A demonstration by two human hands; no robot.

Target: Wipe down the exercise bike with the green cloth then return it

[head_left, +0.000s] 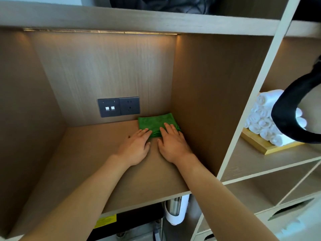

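Wooden shelf unit, lit cubby with dark socket plate on back wall. Folded green cloth lies flat in cubby's back right corner, beside side panel. My left hand flat, fingers straight, tips touching cloth's near edge. My right hand flat, fingers straight, resting on cloth. Neighbouring cubby on right: wooden tray holding rolled white towels. Black bag on shelf above.
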